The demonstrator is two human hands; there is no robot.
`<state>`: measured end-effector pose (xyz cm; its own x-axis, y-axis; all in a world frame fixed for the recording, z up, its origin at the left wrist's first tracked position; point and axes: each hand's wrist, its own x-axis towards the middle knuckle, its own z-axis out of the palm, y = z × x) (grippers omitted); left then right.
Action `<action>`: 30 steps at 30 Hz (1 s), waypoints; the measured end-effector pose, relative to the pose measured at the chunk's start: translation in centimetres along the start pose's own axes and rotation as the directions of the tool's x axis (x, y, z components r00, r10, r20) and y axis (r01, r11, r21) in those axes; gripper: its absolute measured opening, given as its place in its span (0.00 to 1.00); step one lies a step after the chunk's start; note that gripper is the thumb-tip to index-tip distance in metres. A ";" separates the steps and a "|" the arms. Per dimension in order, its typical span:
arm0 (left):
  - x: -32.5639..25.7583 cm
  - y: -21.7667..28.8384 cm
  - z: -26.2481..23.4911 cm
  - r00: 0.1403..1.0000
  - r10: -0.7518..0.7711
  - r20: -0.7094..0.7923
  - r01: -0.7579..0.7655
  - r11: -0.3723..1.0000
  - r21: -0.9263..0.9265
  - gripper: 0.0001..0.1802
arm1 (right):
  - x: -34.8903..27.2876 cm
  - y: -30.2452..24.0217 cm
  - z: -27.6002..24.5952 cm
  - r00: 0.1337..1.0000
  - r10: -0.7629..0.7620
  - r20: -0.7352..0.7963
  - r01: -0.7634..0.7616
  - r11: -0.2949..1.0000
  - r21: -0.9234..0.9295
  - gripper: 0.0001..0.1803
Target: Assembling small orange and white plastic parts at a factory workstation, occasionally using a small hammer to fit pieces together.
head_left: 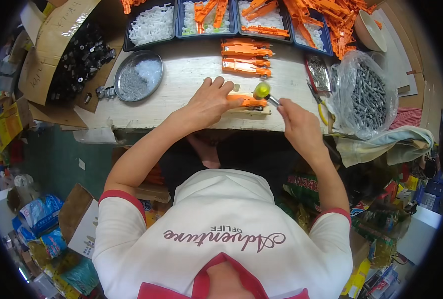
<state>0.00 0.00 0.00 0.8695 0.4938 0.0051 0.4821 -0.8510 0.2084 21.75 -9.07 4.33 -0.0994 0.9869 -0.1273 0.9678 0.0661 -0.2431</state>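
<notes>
A small hammer with a round yellow-green head (262,90) is gripped by its handle in my right hand (301,124). Its head hovers over or touches an orange plastic part (251,101); from this angle I cannot tell which. That part lies near the table's front edge on what looks like a pale block (249,110). My left hand (209,103) presses it at its left end, thumb and fingers closed around that end. Behind it, several similar orange parts (245,59) lie in a stacked row, with metal tips pointing right.
Blue trays (176,37) of white pieces line the back, with orange parts on some. A round metal dish (119,74) stands left, near a cardboard box (37,74) of black pieces. On the right are yellow-handled pliers (323,112) and a bag of grey screw-like pieces (363,94).
</notes>
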 end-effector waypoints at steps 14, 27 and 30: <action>0.0 0.2 0.3 0.997 0.033 -0.069 -0.030 0.999 0.039 0.19 | -0.7 -1.0 1.8 0.980 -0.041 -0.197 0.034 0.999 -0.039 0.08; -0.6 -0.2 2.4 0.882 -0.328 -0.338 0.131 0.860 -0.493 0.24 | 0.4 -2.6 2.6 0.874 -0.162 -0.458 0.280 0.938 0.202 0.06; -0.8 0.1 2.9 0.845 -0.356 -0.399 0.119 0.853 -0.509 0.28 | 1.2 -2.9 3.5 0.986 -0.116 -0.116 0.134 0.978 0.157 0.06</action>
<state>-0.33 -1.01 -2.77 0.5206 0.7914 0.3204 0.4599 -0.5761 0.6757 18.01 -8.60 1.48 -0.1838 0.9829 0.0139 0.8972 0.1735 -0.4061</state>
